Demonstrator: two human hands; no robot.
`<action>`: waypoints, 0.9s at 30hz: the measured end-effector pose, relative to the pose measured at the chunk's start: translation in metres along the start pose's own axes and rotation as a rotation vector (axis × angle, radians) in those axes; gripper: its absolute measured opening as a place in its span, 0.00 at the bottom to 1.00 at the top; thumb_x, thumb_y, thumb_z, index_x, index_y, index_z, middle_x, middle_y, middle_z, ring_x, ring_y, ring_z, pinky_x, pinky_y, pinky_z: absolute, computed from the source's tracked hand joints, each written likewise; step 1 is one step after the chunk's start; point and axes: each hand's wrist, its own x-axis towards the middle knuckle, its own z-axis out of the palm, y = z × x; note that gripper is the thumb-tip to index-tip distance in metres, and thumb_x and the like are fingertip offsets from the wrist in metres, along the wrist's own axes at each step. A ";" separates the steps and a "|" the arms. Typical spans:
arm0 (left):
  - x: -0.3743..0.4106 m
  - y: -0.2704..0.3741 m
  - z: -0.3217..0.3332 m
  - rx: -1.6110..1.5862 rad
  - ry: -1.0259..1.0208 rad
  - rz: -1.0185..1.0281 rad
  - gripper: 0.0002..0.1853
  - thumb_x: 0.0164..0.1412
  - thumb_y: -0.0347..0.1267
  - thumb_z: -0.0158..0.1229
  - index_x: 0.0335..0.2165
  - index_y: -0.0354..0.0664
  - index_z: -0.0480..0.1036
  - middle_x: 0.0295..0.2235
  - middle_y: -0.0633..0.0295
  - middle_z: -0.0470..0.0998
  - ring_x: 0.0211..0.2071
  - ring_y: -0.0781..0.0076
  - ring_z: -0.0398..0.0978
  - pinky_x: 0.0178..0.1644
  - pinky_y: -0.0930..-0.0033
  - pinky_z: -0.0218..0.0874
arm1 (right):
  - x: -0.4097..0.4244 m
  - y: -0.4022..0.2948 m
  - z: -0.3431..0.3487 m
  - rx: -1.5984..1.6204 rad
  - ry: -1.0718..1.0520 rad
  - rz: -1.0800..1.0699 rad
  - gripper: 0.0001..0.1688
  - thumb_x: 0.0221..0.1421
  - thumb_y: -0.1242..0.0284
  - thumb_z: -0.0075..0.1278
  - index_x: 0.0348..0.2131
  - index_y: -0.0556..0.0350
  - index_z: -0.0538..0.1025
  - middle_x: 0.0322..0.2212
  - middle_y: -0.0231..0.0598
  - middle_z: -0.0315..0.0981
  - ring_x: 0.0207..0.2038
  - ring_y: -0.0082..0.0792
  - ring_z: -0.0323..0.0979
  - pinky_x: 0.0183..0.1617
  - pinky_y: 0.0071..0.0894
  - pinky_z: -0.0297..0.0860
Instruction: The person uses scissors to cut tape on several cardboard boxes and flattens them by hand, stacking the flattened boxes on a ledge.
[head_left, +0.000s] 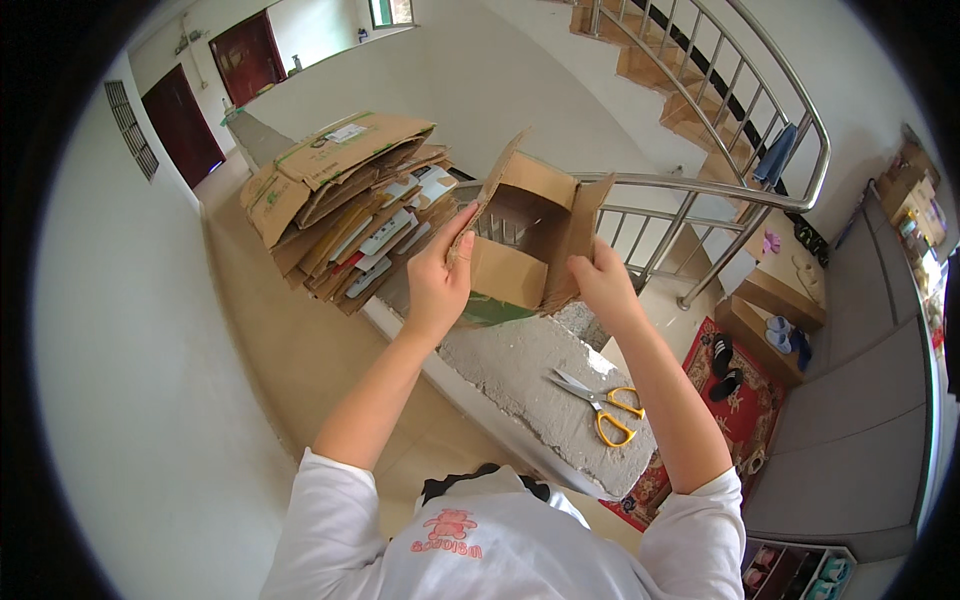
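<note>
A small cardboard box (510, 274), green on its outer side, is held between my two hands with its flaps raised and the railing showing through it. My left hand (442, 274) grips the left flap, thumb inside and fingers outside. My right hand (606, 285) grips the right flap near its lower end. Below the box, scissors with yellow handles (600, 405) lie on the rough concrete top of a low wall (517, 375), blades parted. A tall stack of flattened cardboard (352, 210) rests on the same wall to the left of the box.
A metal railing (675, 184) and a staircase (675, 82) are beyond the box. At the right, slippers (724, 367) lie on a red patterned rug (705, 360) beside a grey cabinet (847, 420). A white wall (150, 322) bounds the tiled passage on the left.
</note>
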 end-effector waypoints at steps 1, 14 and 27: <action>-0.001 0.000 0.000 -0.044 0.000 -0.067 0.13 0.59 0.30 0.47 0.42 0.38 0.71 0.38 0.56 0.76 0.33 0.70 0.74 0.38 0.75 0.63 | -0.002 -0.005 0.000 0.059 0.018 0.008 0.18 0.51 0.77 0.41 0.44 0.65 0.65 0.31 0.34 0.70 0.33 0.22 0.66 0.38 0.23 0.63; 0.024 -0.014 -0.001 0.292 -0.131 -0.104 0.41 0.50 0.33 0.57 0.56 0.32 0.45 0.56 0.49 0.53 0.56 0.55 0.53 0.58 0.51 0.43 | -0.001 -0.026 -0.010 -0.555 0.329 -0.251 0.26 0.51 0.76 0.39 0.51 0.63 0.59 0.32 0.60 0.70 0.31 0.52 0.72 0.36 0.42 0.68; 0.106 -0.083 0.071 0.946 -0.392 0.094 0.38 0.49 0.42 0.53 0.54 0.36 0.51 0.44 0.50 0.70 0.48 0.50 0.65 0.50 0.39 0.50 | 0.014 -0.019 0.041 -1.313 0.380 -0.669 0.34 0.45 0.78 0.42 0.53 0.69 0.54 0.49 0.47 0.62 0.37 0.40 0.72 0.25 0.28 0.72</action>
